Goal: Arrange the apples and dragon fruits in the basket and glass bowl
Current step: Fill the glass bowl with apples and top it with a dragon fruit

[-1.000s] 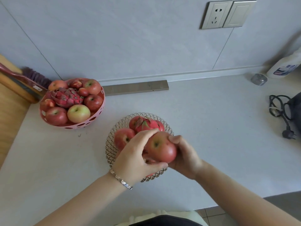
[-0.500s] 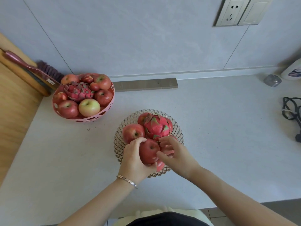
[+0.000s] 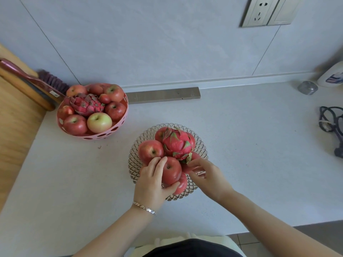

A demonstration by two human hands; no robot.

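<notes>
A glass bowl (image 3: 136, 165) with a diamond-cut rim stands at the middle of the counter, piled with red apples and a pink dragon fruit (image 3: 177, 144) on top. My left hand (image 3: 151, 181) wraps a red apple (image 3: 171, 170) resting at the near side of the pile. My right hand (image 3: 208, 176) hovers at the bowl's right side, fingers spread, fingertips touching the fruit beside the dragon fruit. A pink perforated basket (image 3: 104, 135) at the back left holds several apples and a darker dragon fruit (image 3: 86, 104).
A grey metal strip (image 3: 164, 95) lies along the wall behind the bowl. A brush with a red handle (image 3: 29, 78) leans at the far left by a wooden surface (image 3: 13, 127). A small metal tin (image 3: 307, 87), a white bottle (image 3: 332, 76) and a black cable (image 3: 329, 121) sit at the right.
Both hands brought the red apple down from above the bowl onto the pile. My right hand has let go of it and opened; my left hand still wraps it.
</notes>
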